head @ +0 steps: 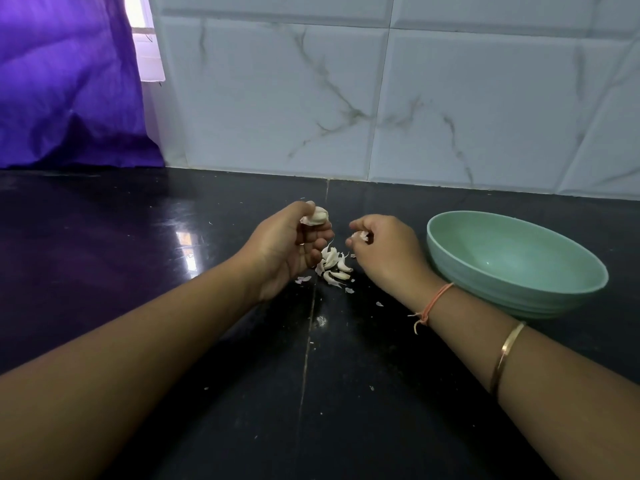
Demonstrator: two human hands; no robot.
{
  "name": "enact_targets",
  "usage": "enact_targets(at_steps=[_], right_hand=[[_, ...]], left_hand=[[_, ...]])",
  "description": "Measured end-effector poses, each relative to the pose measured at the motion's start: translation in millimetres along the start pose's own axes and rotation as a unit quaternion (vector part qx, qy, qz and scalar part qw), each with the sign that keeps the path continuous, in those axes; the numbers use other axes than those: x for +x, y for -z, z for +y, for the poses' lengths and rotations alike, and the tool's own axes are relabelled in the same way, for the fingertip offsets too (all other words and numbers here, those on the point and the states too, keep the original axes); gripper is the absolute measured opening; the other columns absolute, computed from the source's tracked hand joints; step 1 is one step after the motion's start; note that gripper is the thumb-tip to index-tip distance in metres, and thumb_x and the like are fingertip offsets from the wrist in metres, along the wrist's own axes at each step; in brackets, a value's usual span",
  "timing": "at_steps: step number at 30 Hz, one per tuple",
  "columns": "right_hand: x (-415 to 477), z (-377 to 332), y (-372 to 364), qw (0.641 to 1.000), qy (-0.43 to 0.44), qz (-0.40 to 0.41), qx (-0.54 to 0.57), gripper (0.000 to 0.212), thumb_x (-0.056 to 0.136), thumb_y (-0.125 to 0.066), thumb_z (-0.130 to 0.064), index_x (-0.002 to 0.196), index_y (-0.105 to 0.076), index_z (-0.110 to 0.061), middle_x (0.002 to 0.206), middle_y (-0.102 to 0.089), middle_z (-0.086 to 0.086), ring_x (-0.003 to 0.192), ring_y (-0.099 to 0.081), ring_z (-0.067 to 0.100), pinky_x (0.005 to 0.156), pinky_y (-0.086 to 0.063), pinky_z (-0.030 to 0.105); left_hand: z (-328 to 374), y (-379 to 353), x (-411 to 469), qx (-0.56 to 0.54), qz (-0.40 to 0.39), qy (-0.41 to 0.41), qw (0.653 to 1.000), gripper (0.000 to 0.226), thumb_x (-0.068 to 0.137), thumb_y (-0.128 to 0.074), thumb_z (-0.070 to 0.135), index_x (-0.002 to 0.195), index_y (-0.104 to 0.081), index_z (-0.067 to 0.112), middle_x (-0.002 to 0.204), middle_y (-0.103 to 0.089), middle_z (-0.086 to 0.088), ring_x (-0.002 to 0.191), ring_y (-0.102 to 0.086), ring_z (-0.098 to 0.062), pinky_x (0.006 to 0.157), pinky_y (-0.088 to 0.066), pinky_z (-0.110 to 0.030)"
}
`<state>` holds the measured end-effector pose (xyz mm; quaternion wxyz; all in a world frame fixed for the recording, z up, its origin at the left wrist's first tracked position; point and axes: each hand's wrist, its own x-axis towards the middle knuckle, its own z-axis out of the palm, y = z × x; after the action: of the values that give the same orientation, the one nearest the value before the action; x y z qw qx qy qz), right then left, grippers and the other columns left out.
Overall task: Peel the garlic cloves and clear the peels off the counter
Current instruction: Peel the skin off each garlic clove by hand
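At centre frame, above the black worktop (138, 278), both hands are engaged in breaking cloves apart; peeling proper is judged barely begun. On inspection, the left hand (284, 247) has its fingers (320, 234) curled round a partial garlic head (316, 216), papery and white with a pinkish tinge. The right hand (388, 252) pinches a small piece (359, 236) between thumb and fingers; whether it is clove or skin cannot be told. Below the gap between the hands a heap of cloves (334, 266) rests on the worktop, crescent-shaped, skins apparently on. Thin flakes of peel (303, 279) are scattered around it. A pale green bowl (485, 213), smooth and shallow with nothing visible inside, stands at right, just beside the right wrist. Next move, in my judgement: a fine nail-pinch to strip the dry, brittle skin — flakes will likely scatter readily on the glossy stone.
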<state>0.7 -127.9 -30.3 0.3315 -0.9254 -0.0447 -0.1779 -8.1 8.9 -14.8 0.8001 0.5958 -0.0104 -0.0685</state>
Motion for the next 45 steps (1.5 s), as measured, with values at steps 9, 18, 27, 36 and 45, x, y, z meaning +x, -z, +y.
enact_targets(at_steps=[9,18,27,36,45], right_hand=[[-6.4,-14.2,5.2,0.975,0.077,0.065,0.2,0.017,0.09,-0.058,-0.015,0.102,-0.069,-0.013,0.093,-0.068,0.003,0.075,-0.059,0.008,0.067,-0.046,0.011],[-5.4,-11.9,3.8,0.964,0.141,0.085,0.209,0.02,0.079,-0.065,-0.001,0.088,-0.068,-0.018,0.09,-0.06,-0.003,0.078,-0.057,0.009,0.073,-0.051,0.024],[-8.0,-12.2,1.2,0.954,0.193,0.094,0.208,0.027,0.079,-0.061,0.002,0.101,-0.064,-0.012,0.091,-0.059,0.003,0.081,-0.059,0.015,0.071,-0.053,0.034],[-7.8,-12.8,3.4,0.963,0.133,0.105,0.212,0.006,0.08,-0.067,-0.009,0.085,-0.07,-0.01,0.082,-0.069,0.003,0.072,-0.065,0.011,0.07,-0.056,0.028],[-7.7,-13.8,6.0,0.962,0.105,0.116,0.224,0.007,0.079,-0.065,-0.008,0.08,-0.07,-0.013,0.068,-0.066,-0.004,0.06,-0.06,0.005,0.06,-0.051,0.019]], left_hand=[[-0.7,-0.8,-0.4,-0.037,-0.011,0.016,0.999,0.029,0.097,-0.044,0.022,0.086,-0.061,0.002,0.069,-0.055,-0.004,0.054,-0.049,-0.007,0.048,-0.044,-0.013],[-1.6,-1.6,-1.5,-0.04,-0.036,-0.002,0.999,0.014,0.093,-0.05,0.01,0.103,-0.06,0.008,0.076,-0.059,-0.002,0.063,-0.054,-0.007,0.055,-0.049,-0.014],[-4.4,-0.8,1.9,-0.039,-0.031,-0.038,0.998,0.008,0.085,-0.061,0.01,0.084,-0.062,0.002,0.074,-0.064,-0.004,0.066,-0.064,-0.006,0.073,-0.056,-0.018],[0.2,-1.5,-1.1,-0.079,-0.02,-0.028,0.996,0.006,0.084,-0.06,0.006,0.085,-0.064,0.001,0.082,-0.067,-0.01,0.075,-0.066,-0.012,0.075,-0.056,-0.021],[3.0,-3.1,-3.8,-0.093,-0.031,-0.017,0.995,0.006,0.084,-0.06,0.002,0.084,-0.064,-0.002,0.074,-0.071,-0.008,0.068,-0.069,-0.01,0.067,-0.057,-0.019]])
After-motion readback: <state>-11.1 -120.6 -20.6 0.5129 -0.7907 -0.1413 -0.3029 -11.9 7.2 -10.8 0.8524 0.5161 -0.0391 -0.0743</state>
